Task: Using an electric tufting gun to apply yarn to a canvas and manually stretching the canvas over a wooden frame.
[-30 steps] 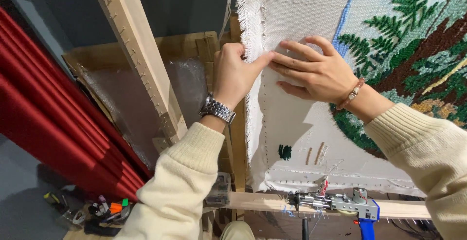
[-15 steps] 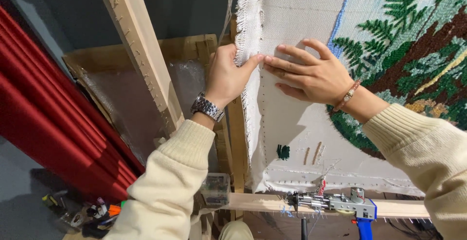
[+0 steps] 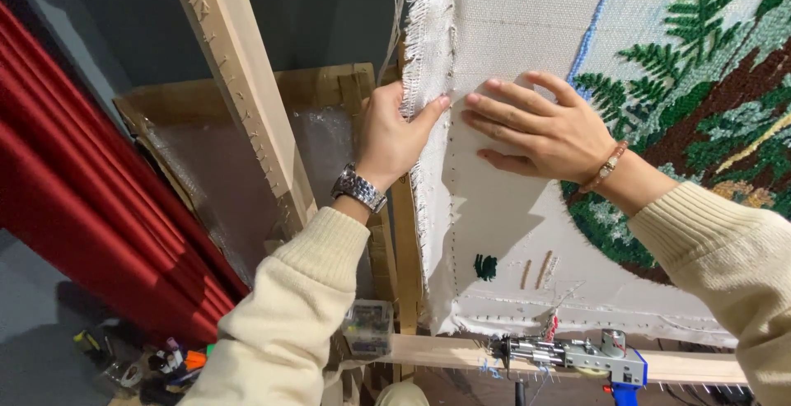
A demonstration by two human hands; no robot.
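1. Stretching over a wooden frame [image 3: 408, 233] is a big white cloth [image 3: 511, 35], and it fills the top right of the view.
2. The cloth's left edge [image 3: 424, 60] is frayed, and it wraps around the side of the frame.
3. The left hand [image 3: 391, 138] grips that frayed edge, with the thumb on the front of the cloth and the fingers curled behind it.
4. A silver watch [image 3: 358, 188] sits on the left wrist.
5. The right hand [image 3: 540, 130] lies flat on the white cloth just beside the left thumb, with its fingers spread a little and pointing left.
6. A bead bracelet [image 3: 606, 167] is on the right wrist.
7. Both arms wear cream sweater sleeves [image 3: 288, 324].
8. To the right of the hands, the cloth has a fluffy yarn picture of green ferns [image 3: 700, 19] and brown parts.
9. Below the hands are a small dark green tuft [image 3: 485, 267] and two short brown marks [image 3: 535, 270].
10. A metal tool with a blue part [image 3: 577, 355] rests on the bottom bar of the frame.
11. On the left hang red curtains [image 3: 74, 200].
12. A slanted wooden beam [image 3: 239, 85] leans between the curtains and the cloth.
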